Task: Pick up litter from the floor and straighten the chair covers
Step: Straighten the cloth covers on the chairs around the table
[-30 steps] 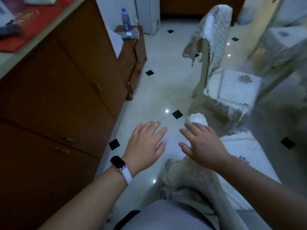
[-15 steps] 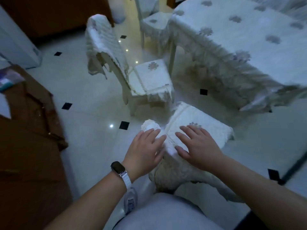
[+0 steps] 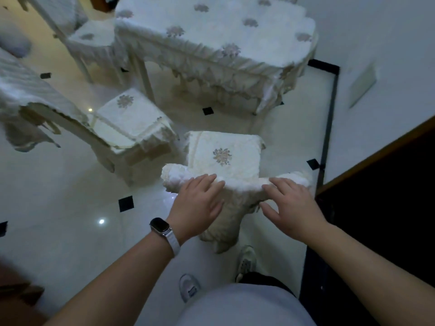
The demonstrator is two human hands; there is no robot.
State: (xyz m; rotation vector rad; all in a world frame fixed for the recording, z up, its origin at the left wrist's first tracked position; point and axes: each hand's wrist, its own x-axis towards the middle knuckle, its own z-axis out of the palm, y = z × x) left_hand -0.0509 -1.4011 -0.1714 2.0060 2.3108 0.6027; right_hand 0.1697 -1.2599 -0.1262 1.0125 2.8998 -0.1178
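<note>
The pale tiled floor [image 3: 70,208] with its small black insets runs under everything, and the cloth-draped table [image 3: 211,64] stands at the far side, its frilled skirt hanging down over the legs. To the left a neighbouring chair [image 3: 131,121] is angled away from the table, its back cover hanging crooked with loose ties dangling, which suggests it needs tidying too. Directly in front of the person the near chair [image 3: 223,154] faces the table, so its back is the closest part and the easiest to reach from a standing position. The chair cover [image 3: 237,203] is draped over that back, bunched thickly along the top rail and sagging unevenly below it. Both hands lie on the rail with the fingers straight and spread, gripping nothing. The left hand [image 3: 197,205] is toward the left end and the right hand [image 3: 292,208] toward the right end, set well apart, probably so the fabric can be smoothed and pulled level across its whole width. A watch [image 3: 160,225] sits on the left wrist.
</note>
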